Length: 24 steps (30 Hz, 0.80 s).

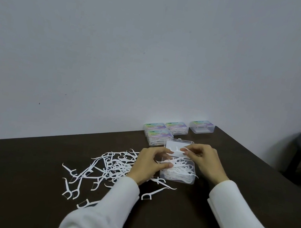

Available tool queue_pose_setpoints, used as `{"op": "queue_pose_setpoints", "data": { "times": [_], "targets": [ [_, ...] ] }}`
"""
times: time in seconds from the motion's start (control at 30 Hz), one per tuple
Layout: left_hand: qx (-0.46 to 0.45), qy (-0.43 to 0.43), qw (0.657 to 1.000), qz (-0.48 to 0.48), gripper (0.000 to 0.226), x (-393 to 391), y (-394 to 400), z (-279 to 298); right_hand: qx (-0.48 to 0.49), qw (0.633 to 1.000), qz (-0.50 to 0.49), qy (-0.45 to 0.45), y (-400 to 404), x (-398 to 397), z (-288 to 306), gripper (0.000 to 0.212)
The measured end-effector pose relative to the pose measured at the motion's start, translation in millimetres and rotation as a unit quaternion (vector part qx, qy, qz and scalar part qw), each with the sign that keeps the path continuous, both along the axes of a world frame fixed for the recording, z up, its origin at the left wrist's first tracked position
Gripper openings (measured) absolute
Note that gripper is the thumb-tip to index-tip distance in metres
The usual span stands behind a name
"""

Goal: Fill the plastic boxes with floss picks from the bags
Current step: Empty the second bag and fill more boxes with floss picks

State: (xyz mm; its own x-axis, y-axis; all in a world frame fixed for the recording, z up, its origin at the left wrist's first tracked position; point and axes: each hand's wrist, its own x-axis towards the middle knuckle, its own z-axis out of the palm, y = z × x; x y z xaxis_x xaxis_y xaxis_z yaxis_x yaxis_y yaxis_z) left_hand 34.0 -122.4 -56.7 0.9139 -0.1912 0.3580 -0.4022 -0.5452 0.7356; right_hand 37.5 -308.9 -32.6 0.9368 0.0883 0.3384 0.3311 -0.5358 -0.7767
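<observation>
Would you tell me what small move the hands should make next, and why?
Probably lower the floss pick pinched by the right hand into the open box below it: the box holds picks, its lid is up, and the left hand touches picks at its edge.

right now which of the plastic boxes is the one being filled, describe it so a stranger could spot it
Start at the dark brown table and find the cluster of clear boxes near the wall. The open box lies nearest the person, between the left hand and right hand. Unlike the closed boxes with colourful labels behind it, its lid is flipped back and white picks show loose inside.
</observation>
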Motion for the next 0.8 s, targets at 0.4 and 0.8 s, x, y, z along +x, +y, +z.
{"op": "queue_pose_setpoints", "data": {
  "times": [0.4, 0.8],
  "targets": [
    [-0.035, 0.039, 0.998, -0.021, 0.072, -5.8, -12.9, -1.3, 0.018, 1.000, -0.007, -0.010, -3.3, 6.0, -7.9, 0.025],
    [-0.079, 0.015, 0.997, 0.009, 0.024, -8.4, 3.2, 6.1, -0.101, 0.993, 0.063, -0.023, -4.2, -0.9, -8.8, 0.029]
  ]
}}
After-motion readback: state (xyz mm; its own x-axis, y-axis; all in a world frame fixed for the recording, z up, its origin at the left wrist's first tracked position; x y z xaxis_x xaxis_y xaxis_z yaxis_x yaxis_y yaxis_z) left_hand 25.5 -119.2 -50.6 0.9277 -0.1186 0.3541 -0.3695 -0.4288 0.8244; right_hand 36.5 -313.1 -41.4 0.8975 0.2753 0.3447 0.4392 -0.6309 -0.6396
